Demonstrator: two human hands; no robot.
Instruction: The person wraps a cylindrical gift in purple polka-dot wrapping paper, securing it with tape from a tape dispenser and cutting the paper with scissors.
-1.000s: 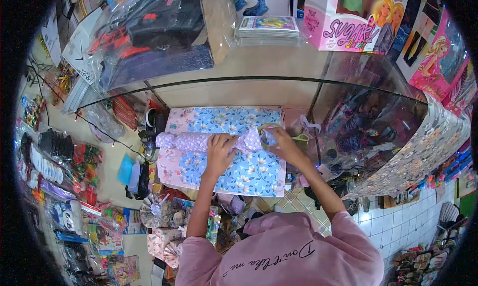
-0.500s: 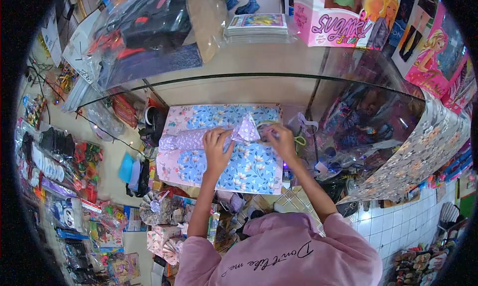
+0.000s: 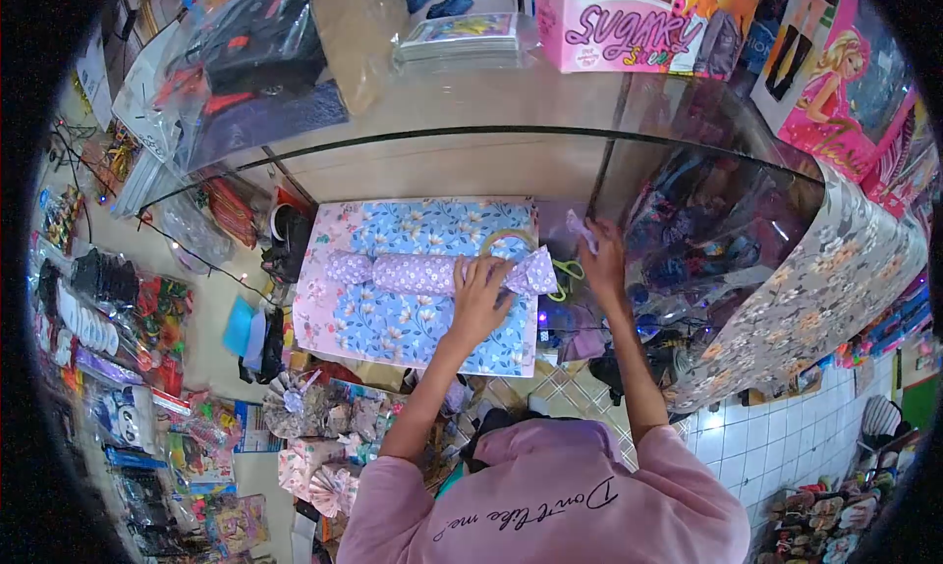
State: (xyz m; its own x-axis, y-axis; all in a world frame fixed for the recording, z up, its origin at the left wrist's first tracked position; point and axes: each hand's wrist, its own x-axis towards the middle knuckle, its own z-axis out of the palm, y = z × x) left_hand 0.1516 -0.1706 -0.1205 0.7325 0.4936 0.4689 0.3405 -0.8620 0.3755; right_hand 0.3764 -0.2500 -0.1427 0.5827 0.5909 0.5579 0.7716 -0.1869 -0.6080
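A long candy-shaped parcel [image 3: 413, 274] in lilac floral paper lies across stacked sheets of blue and pink flowered wrapping paper [image 3: 393, 333]. My left hand [image 3: 479, 294] is closed over the parcel near its right end, where the paper is gathered and flares out. To the right, on the glass, my right hand [image 3: 604, 264] has its fingers bent around a strip of purple ribbon [image 3: 580, 230]. Between the hands lie scissors with green handles [image 3: 568, 277], partly under the flared paper end. Behind the parcel sits a yellowish ring [image 3: 506, 238], possibly a tape roll.
A dark glass edge [image 3: 491, 131] runs behind the sheets, with a boxed doll [image 3: 638, 33] and bagged goods beyond it. Grey flowered paper [image 3: 786, 299] drapes at the right. Pleated wrapped gifts [image 3: 319, 476] stand at lower left.
My right hand has left the parcel's end and moved right to the purple ribbon. The parcel has shifted right on the sheets, with my left hand still on it, nearer its right end.
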